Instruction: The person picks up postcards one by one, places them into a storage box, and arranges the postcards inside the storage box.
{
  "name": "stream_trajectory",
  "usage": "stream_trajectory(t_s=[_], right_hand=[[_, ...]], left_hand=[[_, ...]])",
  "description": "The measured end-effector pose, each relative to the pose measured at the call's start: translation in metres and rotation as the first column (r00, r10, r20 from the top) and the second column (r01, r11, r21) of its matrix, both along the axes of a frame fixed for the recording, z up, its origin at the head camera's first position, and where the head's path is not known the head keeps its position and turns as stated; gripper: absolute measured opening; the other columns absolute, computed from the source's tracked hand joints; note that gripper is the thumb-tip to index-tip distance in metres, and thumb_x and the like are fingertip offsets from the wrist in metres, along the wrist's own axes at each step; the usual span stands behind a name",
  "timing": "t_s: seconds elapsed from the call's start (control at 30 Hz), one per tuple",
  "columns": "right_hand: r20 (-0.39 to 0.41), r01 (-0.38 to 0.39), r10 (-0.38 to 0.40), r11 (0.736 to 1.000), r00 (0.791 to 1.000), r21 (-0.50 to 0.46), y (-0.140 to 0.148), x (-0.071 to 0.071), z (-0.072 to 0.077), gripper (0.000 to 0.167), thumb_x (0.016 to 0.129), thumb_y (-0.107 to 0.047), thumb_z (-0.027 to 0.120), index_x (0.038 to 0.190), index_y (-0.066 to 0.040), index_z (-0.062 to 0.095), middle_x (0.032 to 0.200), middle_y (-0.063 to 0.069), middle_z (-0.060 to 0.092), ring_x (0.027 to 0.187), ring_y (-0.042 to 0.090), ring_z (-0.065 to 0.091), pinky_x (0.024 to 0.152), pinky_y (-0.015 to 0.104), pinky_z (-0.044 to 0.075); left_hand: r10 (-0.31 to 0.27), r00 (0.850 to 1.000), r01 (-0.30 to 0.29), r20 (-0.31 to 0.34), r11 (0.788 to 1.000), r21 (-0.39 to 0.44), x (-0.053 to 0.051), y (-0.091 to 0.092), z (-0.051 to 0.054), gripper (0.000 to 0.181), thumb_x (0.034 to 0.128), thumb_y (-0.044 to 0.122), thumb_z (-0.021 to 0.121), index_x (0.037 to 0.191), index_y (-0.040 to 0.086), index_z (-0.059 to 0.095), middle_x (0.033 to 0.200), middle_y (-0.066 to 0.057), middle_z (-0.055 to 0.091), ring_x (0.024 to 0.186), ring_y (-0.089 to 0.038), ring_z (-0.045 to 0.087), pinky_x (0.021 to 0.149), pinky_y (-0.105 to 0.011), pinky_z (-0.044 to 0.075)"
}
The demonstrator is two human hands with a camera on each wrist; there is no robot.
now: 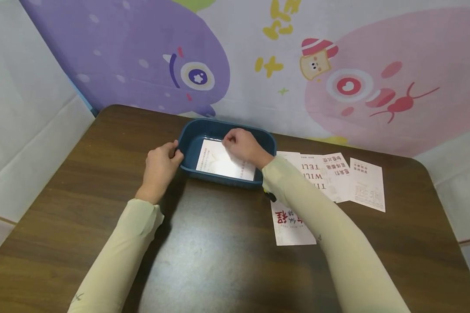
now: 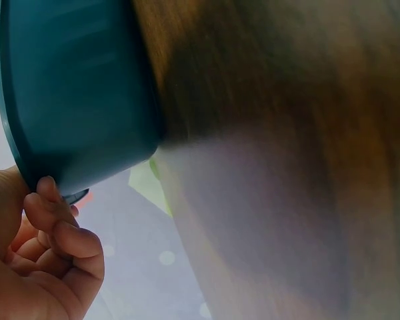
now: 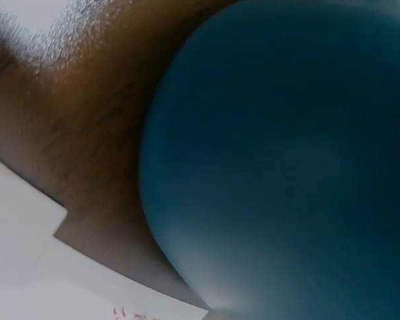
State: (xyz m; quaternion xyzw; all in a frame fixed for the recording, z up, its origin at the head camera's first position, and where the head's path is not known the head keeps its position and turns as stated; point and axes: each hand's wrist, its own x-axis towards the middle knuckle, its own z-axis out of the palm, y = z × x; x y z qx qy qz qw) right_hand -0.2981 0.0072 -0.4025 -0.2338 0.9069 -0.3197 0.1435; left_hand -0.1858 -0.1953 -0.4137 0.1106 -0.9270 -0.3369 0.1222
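A dark blue rectangular plastic bin [image 1: 226, 177] stands on the table. My left hand [image 1: 162, 167] grips its left end; in the left wrist view the curled fingers [image 2: 70, 240] of that hand are at the rim, beside the bin's outer wall [image 2: 80, 93]. My right hand [image 1: 243, 144] reaches into the bin over the right end. Its thumb and fingers pinch at the far edge of a white printed card [image 1: 223, 161] in the bin. Part of the card is hidden under this hand. The right wrist view shows the bin [image 3: 273, 153] close up, without the fingers.
Right of the bin, several printed cards lie partly overlapped on the brown wooden table [image 1: 203, 252]. A separate card [image 1: 367, 184] is furthest right, and one with red characters [image 1: 293, 230] lies nearer, partly beneath the right sleeve [image 1: 321, 217]. A cartoon-printed cloth [image 1: 258, 100] hangs behind the table.
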Motion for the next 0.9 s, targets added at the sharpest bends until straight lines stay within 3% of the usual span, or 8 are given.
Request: stream_trajectory(t_s=[0.33,0.9], right_hand=[[-0.006,-0.05,0.05,0.999,0.999,0.02,-0.0011,0.0015,-0.0045,0.026,0.096,-0.024,0.049,0.109,-0.005,0.062,0.101,0.008,0.06,0.087,0.017,0.051,0.084,0.032,0.044],[0.047,-0.048,0.046,0.998,0.998,0.043,0.0014,0.0014,-0.0096,0.022,0.093,-0.019,0.053,0.106,-0.006,0.064,0.098,0.007,0.056,0.088,0.017,0.049,0.079,0.029,0.041]], left_hand=[[-0.001,1.0,0.0,0.023,1.0,0.026,-0.0005,0.0008,0.0018,0.036,0.0906,0.015,0.049,0.12,-0.003,0.06,0.079,-0.015,0.061,0.072,-0.025,0.053,0.061,-0.03,0.039],[0.003,1.0,-0.003,0.026,1.0,0.02,-0.0009,-0.0002,-0.0014,0.037,0.0908,0.015,0.049,0.122,-0.002,0.059,0.089,-0.017,0.067,0.074,-0.025,0.053,0.063,-0.031,0.04]])
